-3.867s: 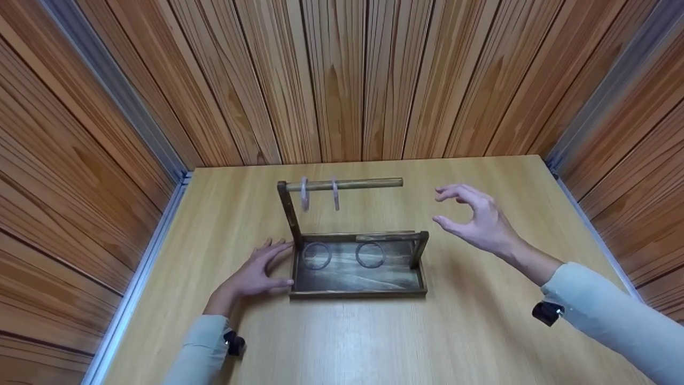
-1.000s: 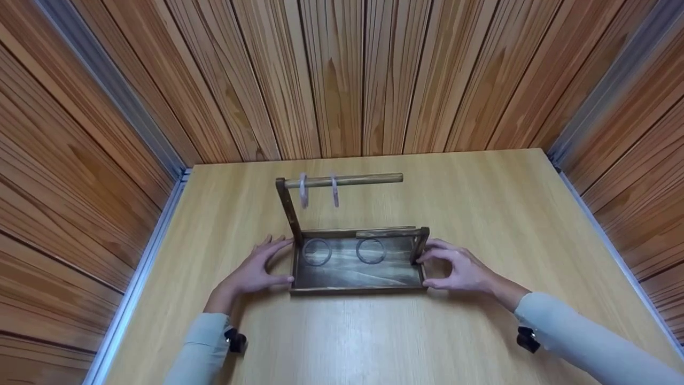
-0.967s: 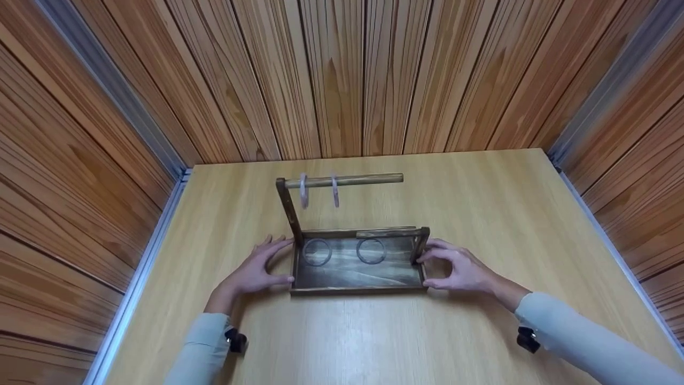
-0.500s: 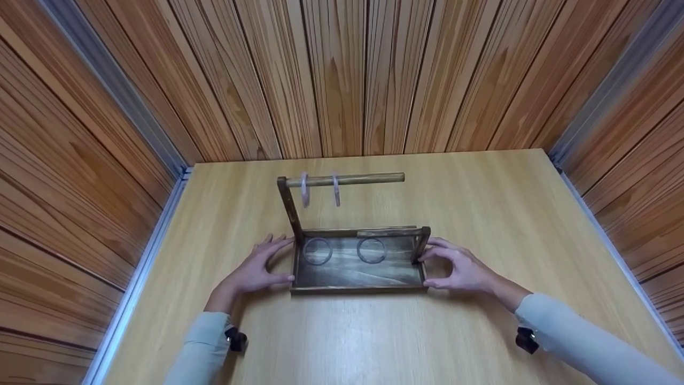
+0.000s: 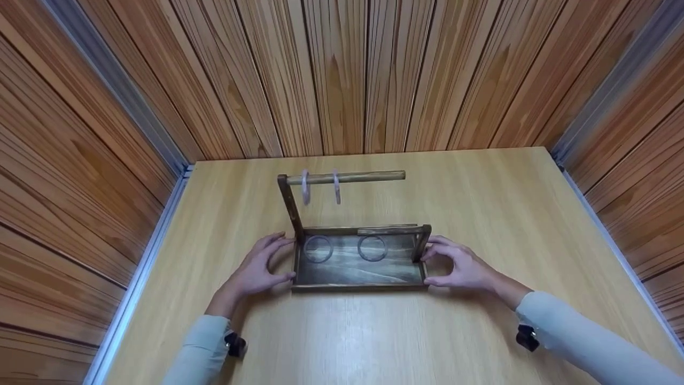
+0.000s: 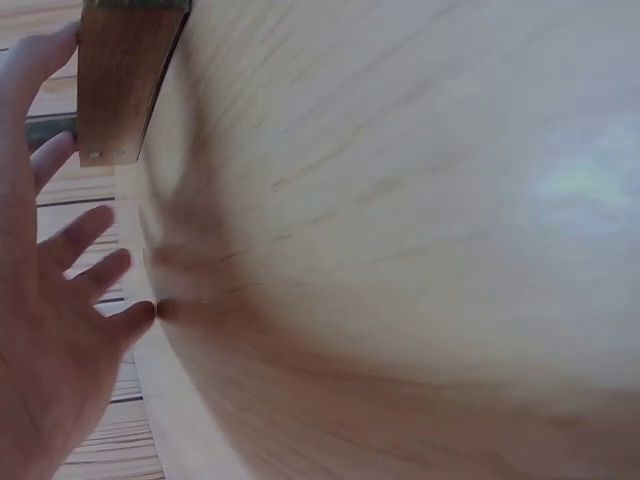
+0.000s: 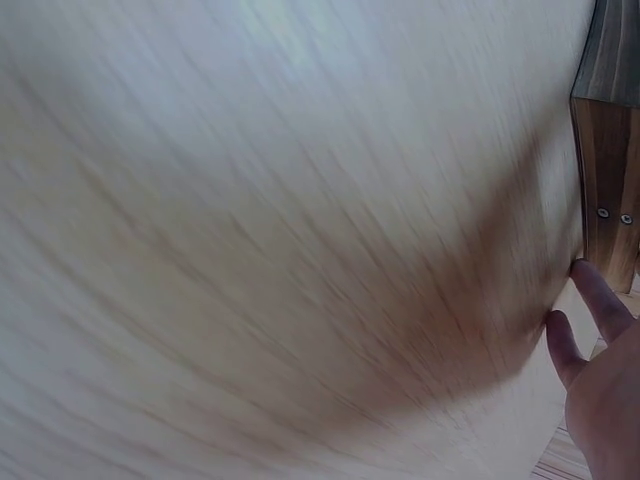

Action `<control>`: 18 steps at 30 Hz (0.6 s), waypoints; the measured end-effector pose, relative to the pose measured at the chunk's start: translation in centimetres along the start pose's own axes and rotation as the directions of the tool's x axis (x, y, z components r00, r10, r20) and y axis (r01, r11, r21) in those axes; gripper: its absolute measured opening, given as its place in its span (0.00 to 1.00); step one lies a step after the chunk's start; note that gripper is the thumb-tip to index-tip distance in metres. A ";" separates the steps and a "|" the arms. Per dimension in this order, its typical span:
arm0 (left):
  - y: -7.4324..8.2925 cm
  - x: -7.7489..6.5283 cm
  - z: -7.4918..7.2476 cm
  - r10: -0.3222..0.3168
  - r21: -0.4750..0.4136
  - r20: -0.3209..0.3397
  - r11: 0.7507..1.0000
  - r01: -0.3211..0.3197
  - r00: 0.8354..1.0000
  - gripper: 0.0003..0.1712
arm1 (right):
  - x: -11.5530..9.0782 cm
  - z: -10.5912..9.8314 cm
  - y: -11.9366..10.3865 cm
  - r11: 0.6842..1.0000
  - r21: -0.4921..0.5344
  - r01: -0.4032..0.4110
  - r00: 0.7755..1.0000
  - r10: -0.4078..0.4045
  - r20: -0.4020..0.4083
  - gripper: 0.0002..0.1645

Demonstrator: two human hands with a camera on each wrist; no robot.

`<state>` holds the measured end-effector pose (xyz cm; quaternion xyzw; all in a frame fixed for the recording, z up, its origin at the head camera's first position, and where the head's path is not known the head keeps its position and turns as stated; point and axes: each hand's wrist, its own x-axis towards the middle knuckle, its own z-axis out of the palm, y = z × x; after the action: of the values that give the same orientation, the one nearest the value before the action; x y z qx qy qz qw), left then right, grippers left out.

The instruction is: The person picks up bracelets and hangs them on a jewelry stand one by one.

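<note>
A dark wooden tray stand (image 5: 359, 289) stands on the table between both hands. Two pale rings, the left ring (image 5: 305, 193) and the right ring (image 5: 337, 192), hang on its tall post's horizontal bar (image 5: 374, 176). Two circular ring shapes, one left (image 5: 306, 258) and one right (image 5: 359, 255), show on the tray floor. With thumb and index finger spread, my left hand (image 5: 255, 270) touches the tray's left end. My right hand (image 5: 464, 267) has its thumb and fingers at the right end, beside the shorter post (image 5: 422, 243). In the right wrist view, two fingertips reach the tabletop.
The light wooden table (image 5: 342, 337) extends around the stand. Wood-panelled walls (image 5: 347, 80) rise behind and on both sides, with metal rails (image 5: 141, 267) along the table's edges. A small black device (image 5: 235, 345) sits at each wrist.
Nearly four seconds ago my right hand was raised in the air to the right; it has come down to the tray's right end. My left hand has stayed at the left end.
</note>
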<state>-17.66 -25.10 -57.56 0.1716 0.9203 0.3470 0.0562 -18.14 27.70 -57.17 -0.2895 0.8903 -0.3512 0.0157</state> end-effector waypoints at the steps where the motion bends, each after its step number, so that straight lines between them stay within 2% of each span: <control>1: 0.2 -0.1 0.0 0.010 0.005 -0.029 1.000 -0.010 1.000 0.45 | 0.0 0.0 0.0 1.000 -0.001 -0.008 1.000 0.008 0.003 0.24; 4: 0.7 -0.2 -0.2 0.055 0.014 -0.097 0.998 -0.054 0.994 0.42 | 0.0 0.0 0.1 1.000 -0.001 -0.007 1.000 0.007 0.003 0.24; 7: 1.4 -0.1 -0.4 0.108 0.013 -0.115 0.994 -0.107 0.988 0.38 | 0.0 0.0 0.1 1.000 0.004 -0.003 1.000 0.003 0.001 0.24; 13: 2.5 0.2 -0.6 0.187 -0.009 -0.067 0.982 -0.188 0.980 0.36 | 0.1 0.0 0.3 1.000 0.012 0.014 1.000 -0.014 0.002 0.25; 18: 3.5 0.6 -0.7 0.238 0.005 0.000 0.971 -0.238 0.971 0.37 | 0.1 0.1 0.4 0.999 0.005 0.032 0.999 -0.032 -0.004 0.24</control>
<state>-17.36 -22.88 -54.70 0.2808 0.8939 0.3492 0.0134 -18.36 27.84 -57.51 -0.3031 0.8847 -0.3541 0.0089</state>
